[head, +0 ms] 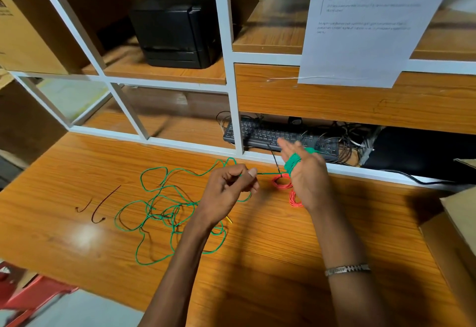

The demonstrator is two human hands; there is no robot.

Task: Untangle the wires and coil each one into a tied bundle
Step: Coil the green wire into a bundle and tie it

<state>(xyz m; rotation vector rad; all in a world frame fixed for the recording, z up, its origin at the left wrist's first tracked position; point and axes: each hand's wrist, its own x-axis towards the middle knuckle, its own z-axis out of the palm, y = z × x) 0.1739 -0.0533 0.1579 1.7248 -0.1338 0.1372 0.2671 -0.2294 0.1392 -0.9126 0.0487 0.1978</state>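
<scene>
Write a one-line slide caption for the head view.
Left hand pinches green wire, winding it around the open right hand; red coil lies on the desk.
</scene>
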